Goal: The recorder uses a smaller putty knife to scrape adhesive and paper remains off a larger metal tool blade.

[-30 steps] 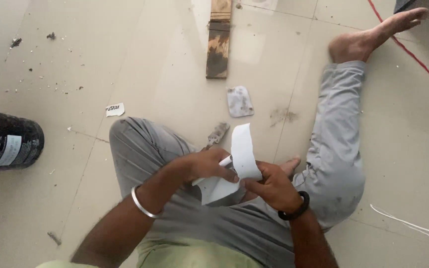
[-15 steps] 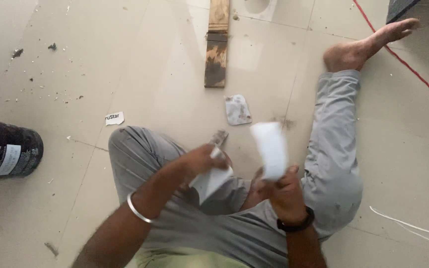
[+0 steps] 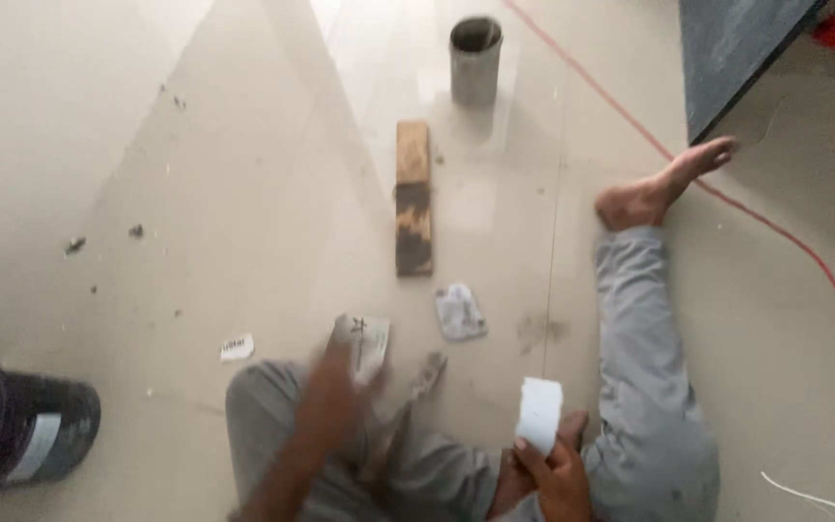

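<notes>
Right hand [image 3: 555, 472] is seen low in the head view, its fingers closed around the lower edge of a white rectangular piece [image 3: 539, 414], which is held upright above the lap. Left hand [image 3: 335, 382] is blurred by motion over the bent left knee; a crumpled pale wrapper [image 3: 369, 346] with dark marks is seen at its fingertips and appears to be gripped, though how far the fingers are closed cannot be told. Grey trousers [image 3: 645, 387] are worn, and the right leg is stretched across the tiled floor [image 3: 244, 145] to a bare foot [image 3: 664, 184]. On the floor ahead of the knees, a second crumpled wrapper [image 3: 459, 311] is shown, with a partly charred wooden block [image 3: 414, 198] beyond it and a grey cylindrical can [image 3: 475, 60] farther off. A small white scrap [image 3: 237, 347] is seen left of the knee, a dark drum [image 3: 16, 425] at the left edge, and a red cable [image 3: 785, 242] along the right.
</notes>
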